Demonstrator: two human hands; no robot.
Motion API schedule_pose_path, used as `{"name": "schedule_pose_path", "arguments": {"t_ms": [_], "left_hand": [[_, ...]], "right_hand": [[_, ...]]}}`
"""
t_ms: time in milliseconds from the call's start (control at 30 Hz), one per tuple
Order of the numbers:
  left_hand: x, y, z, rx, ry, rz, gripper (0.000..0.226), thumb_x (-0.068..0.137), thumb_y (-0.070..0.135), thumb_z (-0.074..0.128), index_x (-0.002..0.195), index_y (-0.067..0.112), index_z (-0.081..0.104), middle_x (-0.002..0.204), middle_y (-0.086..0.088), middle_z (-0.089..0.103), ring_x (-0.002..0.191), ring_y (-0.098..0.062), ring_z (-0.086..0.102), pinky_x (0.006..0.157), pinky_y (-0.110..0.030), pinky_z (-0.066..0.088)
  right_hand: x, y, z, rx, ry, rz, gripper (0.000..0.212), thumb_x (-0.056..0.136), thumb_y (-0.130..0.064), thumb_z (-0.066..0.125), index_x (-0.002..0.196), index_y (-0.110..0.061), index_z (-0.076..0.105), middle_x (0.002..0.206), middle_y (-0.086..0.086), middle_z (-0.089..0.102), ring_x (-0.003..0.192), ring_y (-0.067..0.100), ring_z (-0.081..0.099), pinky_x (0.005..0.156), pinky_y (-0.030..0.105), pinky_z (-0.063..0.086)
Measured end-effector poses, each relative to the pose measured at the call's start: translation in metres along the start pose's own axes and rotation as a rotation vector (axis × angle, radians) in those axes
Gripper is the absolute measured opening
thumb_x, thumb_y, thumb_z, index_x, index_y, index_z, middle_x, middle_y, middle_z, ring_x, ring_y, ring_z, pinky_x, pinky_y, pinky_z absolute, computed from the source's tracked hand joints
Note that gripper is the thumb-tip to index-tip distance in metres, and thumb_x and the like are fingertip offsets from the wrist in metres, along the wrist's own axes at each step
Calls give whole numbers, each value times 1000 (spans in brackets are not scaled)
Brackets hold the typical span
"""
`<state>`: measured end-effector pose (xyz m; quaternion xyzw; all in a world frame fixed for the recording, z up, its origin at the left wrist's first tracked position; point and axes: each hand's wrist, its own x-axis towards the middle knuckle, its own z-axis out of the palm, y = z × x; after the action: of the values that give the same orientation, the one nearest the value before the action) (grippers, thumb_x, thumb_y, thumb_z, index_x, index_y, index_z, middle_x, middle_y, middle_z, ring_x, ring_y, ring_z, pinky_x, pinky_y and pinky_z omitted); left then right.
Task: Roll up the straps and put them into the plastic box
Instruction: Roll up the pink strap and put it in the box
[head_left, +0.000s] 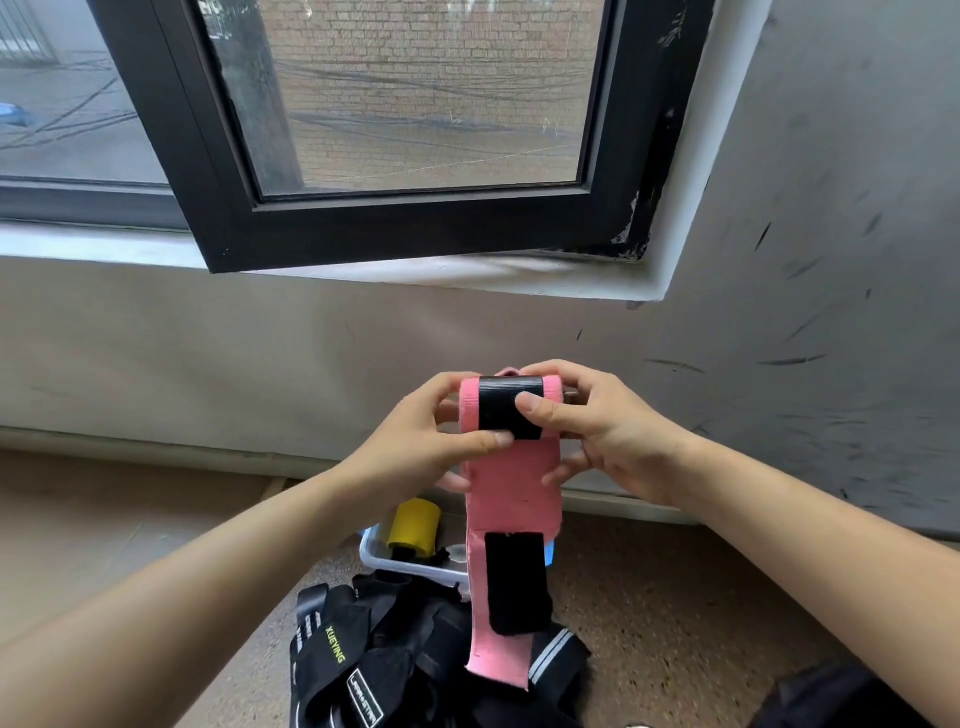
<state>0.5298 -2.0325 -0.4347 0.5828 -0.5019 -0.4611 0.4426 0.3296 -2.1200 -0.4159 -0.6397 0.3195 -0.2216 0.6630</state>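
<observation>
Pink strap (511, 483) held in the air: the left hand (431, 441) and right hand (608, 441) each pinch one end of the part-wound roll, thumbs in front. The roll's axis runs 9 to 3 o'clock and the free tail hangs toward 6 o'clock. The plastic box (374, 558), holding a yellow roll (413, 527), sits on the floor at 7 o'clock below the hands, nearer the left, beside loose black straps (405, 649).

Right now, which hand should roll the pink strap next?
Probably the right hand: its thumb and fingers wrap the roll. The left hand pinches the pink strap just below, steadying the hanging tail.
</observation>
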Motion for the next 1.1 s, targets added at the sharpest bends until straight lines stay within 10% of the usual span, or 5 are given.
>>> {"name": "schedule_pose_path", "arguments": {"t_ms": [300,467,633,867,1100], "left_hand": [[0,9,1,-142,-102,-191,60,75,69,71,125,36,70,112,1,78,100,-17,74,73,-32,58],[2,7,1,-158,-25,-154,49,82,55,77,124,30,69,112,1,77,93,-17,74,69,-33,58],[2,9,-3,-249,4,-78,50,80,36,83,123,17,66,107,-9,76,76,-16,75,55,-25,57],[6,2,-5,-232,51,5,57,75,31,84,126,13,65,117,-20,74,112,-35,72,96,-56,55],[5,-2,-6,-119,57,137,60,72,25,88,126,20,63,116,-14,74,102,-22,73,79,-31,58]], "right_hand": [[5,7,-2,-81,3,-135,42,86,-12,79,124,-21,65,115,14,70,94,24,73,72,43,63],[8,12,-3,-302,-1,-261,55,84,-6,82,131,-23,58,119,0,68,105,17,70,84,32,60],[5,9,-4,-188,-22,-125,58,86,-16,81,137,-29,54,124,6,66,105,22,73,65,38,62],[2,1,-2,-20,-71,62,52,91,-56,58,128,-20,67,115,8,72,91,21,69,59,34,60],[-1,1,7,31,1,16,48,87,-52,64,123,-22,70,113,14,74,93,27,74,58,33,58]]}}
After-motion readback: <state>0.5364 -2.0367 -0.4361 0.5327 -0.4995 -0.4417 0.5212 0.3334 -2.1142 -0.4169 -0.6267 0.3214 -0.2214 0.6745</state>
